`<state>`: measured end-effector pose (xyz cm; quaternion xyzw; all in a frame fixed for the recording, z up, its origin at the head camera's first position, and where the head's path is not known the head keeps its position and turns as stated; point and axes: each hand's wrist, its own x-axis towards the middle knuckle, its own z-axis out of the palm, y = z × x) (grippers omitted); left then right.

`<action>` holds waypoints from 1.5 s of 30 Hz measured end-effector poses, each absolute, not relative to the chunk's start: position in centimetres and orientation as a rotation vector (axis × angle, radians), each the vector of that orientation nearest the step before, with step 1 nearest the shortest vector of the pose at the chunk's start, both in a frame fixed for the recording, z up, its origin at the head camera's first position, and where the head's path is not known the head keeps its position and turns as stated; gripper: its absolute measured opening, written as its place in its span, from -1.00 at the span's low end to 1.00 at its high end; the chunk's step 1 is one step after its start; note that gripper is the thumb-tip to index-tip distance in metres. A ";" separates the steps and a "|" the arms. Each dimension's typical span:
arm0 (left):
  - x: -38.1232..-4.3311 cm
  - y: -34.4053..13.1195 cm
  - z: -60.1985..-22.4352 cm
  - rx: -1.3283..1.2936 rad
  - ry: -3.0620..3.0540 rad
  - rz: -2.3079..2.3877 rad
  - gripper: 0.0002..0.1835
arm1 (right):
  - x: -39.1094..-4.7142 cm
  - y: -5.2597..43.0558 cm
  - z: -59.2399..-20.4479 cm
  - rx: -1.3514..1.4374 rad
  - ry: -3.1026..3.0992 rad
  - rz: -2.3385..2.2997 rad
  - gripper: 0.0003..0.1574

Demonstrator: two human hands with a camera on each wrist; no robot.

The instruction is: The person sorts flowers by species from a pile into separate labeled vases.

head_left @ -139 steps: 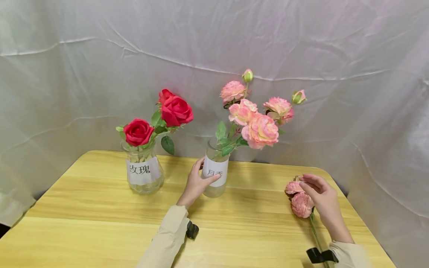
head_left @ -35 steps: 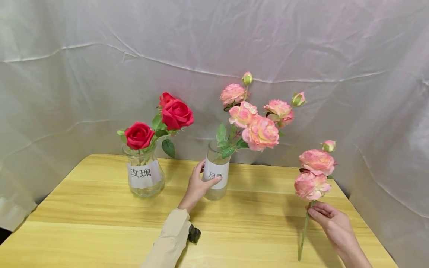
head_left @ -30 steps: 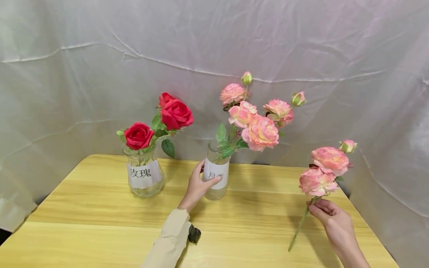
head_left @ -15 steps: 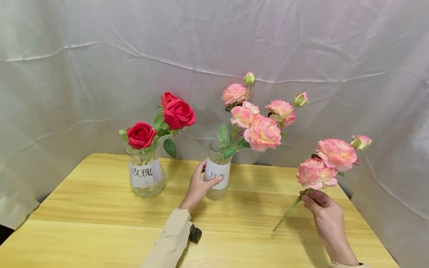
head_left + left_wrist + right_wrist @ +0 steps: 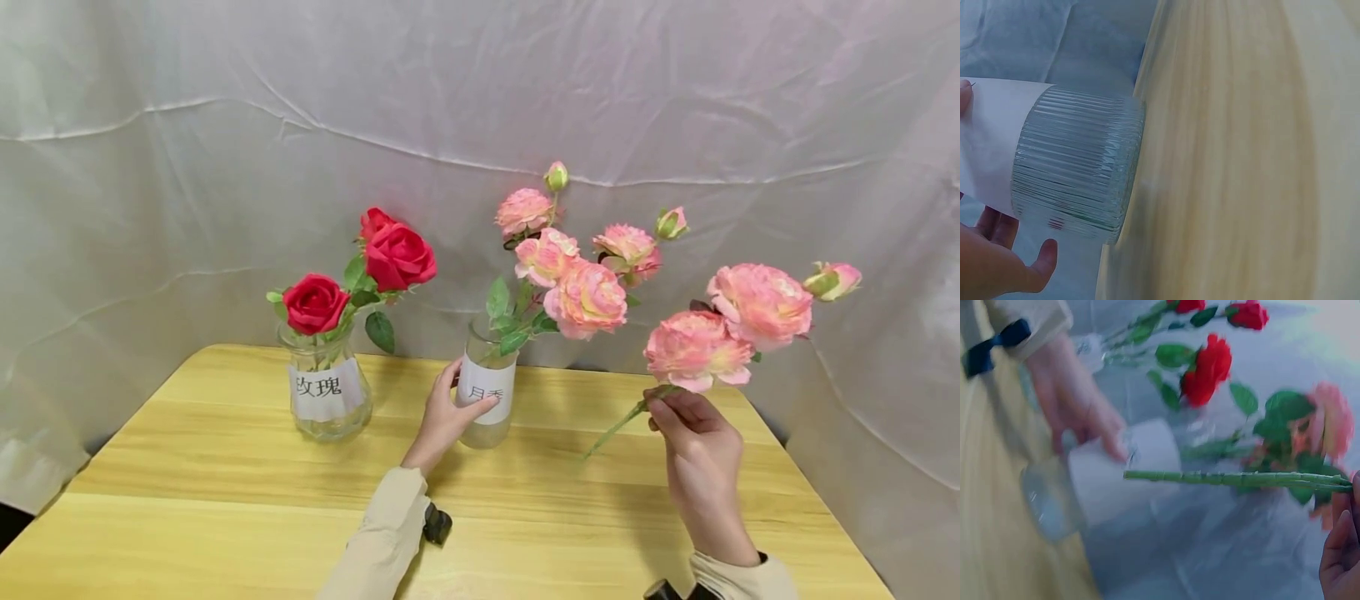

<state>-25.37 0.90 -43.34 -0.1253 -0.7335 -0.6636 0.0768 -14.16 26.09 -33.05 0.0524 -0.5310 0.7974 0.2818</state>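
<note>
My left hand (image 5: 441,423) grips a straight glass vase (image 5: 487,433) with a white paper label, its thumb across the front. That vase stands upright and bears several pink blooms (image 5: 585,298) with buds and green leaves. Ribbed glass at the vase's base (image 5: 1082,165) shows in the left wrist view. To the right, my right hand (image 5: 702,471) pinches the stem of a pink flower (image 5: 697,350) just under its two blooms and bud. Its bare green stem (image 5: 1229,479) points down and left, above the table and apart from the vase.
A rounded glass vase (image 5: 327,421) with a white label holds several red roses (image 5: 400,256) on the left. Both vases stand toward the back of the wooden table (image 5: 225,517). A grey cloth (image 5: 450,83) hangs behind and at the sides.
My right hand has picked up the pink flower from the table's right side, raised it and moved it leftward, its stem tipping toward the vase. My left hand has stayed on the vase.
</note>
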 end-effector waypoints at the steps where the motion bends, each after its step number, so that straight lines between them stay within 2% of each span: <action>1: -25.4 0.9 -43.3 -0.378 -2.196 -1.989 -0.14 | -14.1 25.7 -32.7 0.158 -1.421 2.134 -0.78; 5: -25.4 0.9 -43.2 -0.380 -2.195 -1.988 -0.14 | -14.1 24.1 -31.2 0.221 -1.423 2.137 -0.84; 17: -25.1 1.1 -43.2 -0.364 -2.174 -2.011 -0.17 | -14.4 19.5 -26.9 0.433 -1.174 2.259 -0.84; 24: -23.1 0.9 -40.4 -0.375 -2.174 -2.006 -0.23 | -15.4 17.1 -26.0 0.501 -1.109 2.150 -0.81; 31: -22.2 0.8 -39.4 -0.365 -2.189 -2.001 -0.24 | -16.9 16.1 -26.0 0.411 -1.178 1.947 -0.87; 45: -22.3 0.8 -39.5 -0.355 -2.183 -2.010 -0.24 | -20.1 17.1 -26.7 0.112 -1.296 1.856 -0.93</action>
